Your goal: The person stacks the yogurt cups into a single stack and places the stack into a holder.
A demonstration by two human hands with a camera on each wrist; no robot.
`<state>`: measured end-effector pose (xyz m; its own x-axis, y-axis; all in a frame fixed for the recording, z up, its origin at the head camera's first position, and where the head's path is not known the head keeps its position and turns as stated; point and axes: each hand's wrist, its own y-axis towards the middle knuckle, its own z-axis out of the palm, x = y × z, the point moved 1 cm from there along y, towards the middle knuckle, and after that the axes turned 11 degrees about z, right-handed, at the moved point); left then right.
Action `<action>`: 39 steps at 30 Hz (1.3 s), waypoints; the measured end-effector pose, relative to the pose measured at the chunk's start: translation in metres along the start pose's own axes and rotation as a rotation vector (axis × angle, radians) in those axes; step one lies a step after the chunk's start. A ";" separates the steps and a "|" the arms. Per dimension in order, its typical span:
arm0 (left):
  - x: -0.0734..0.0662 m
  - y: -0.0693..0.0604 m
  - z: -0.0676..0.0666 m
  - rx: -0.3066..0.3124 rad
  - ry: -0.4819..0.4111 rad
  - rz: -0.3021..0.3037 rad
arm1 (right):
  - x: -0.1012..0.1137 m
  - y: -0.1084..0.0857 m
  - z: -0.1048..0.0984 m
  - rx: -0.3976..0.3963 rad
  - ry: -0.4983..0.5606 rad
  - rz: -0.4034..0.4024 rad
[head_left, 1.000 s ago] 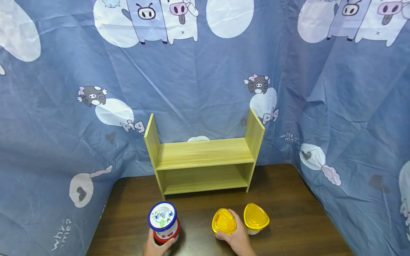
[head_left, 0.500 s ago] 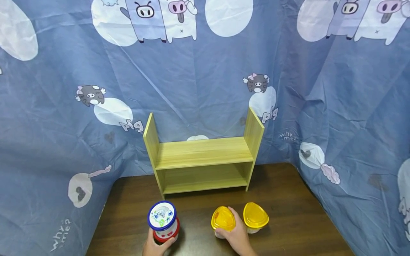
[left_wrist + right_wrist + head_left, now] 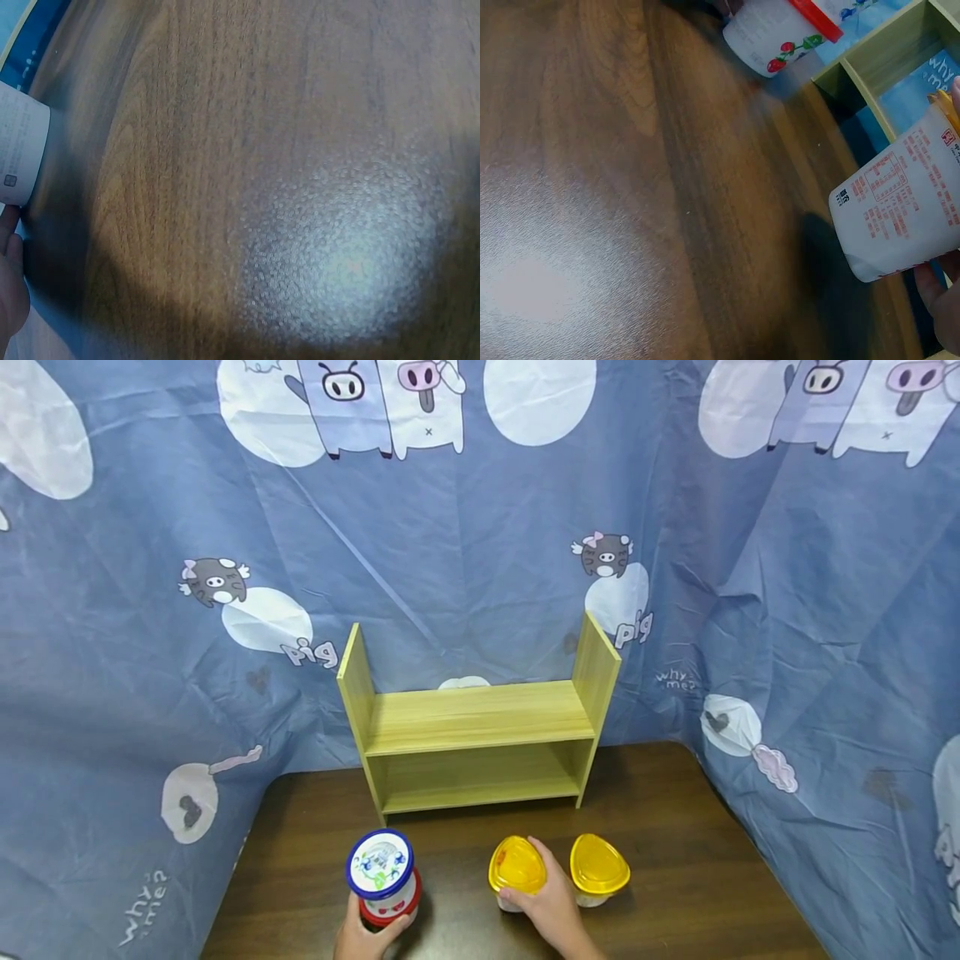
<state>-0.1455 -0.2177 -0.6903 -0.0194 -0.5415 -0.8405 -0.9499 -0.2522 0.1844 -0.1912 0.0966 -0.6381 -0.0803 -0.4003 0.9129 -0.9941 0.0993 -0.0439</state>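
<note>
My left hand point(image 3: 367, 937) grips the red-lidded tub point(image 3: 392, 906), on which a blue-lidded tub point(image 3: 380, 864) is stacked. In the right wrist view that red-lidded tub point(image 3: 776, 37) shows cherries on its side. My right hand point(image 3: 553, 906) holds a yellow-lidded tub point(image 3: 517, 865) with fingers and thumb around it. The right wrist view shows this tub point(image 3: 900, 202) tilted, its white side printed in red, with the hand point(image 3: 946, 307) at its edge. A second yellow-lidded tub point(image 3: 599, 865) stands just right of my right hand. In the left wrist view, a white tub point(image 3: 22, 146) is partly visible above my fingers.
A light wooden two-tier shelf point(image 3: 480, 718) with upright side panels stands at the back of the brown table point(image 3: 300, 860). Behind it and at both sides hangs a blue cloth point(image 3: 465, 560) printed with pigs.
My right hand has moved the held yellow-lidded tub slightly left and away from me, widening the gap to the other yellow-lidded tub. The left hand and its stacked tubs stay nearly still.
</note>
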 end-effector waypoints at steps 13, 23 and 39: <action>0.000 0.000 0.000 -0.011 0.010 0.003 | 0.021 0.004 0.000 -0.002 -0.001 -0.044; -0.002 -0.001 0.000 -0.010 0.015 -0.002 | 0.037 0.010 0.003 0.025 0.010 -0.071; -0.004 0.000 -0.003 0.004 0.018 -0.019 | 0.067 0.022 0.006 0.050 0.074 -0.150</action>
<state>-0.1443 -0.2182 -0.6857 0.0041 -0.5512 -0.8344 -0.9514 -0.2592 0.1666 -0.2185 0.0664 -0.5808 0.0729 -0.3389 0.9380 -0.9971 -0.0026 0.0766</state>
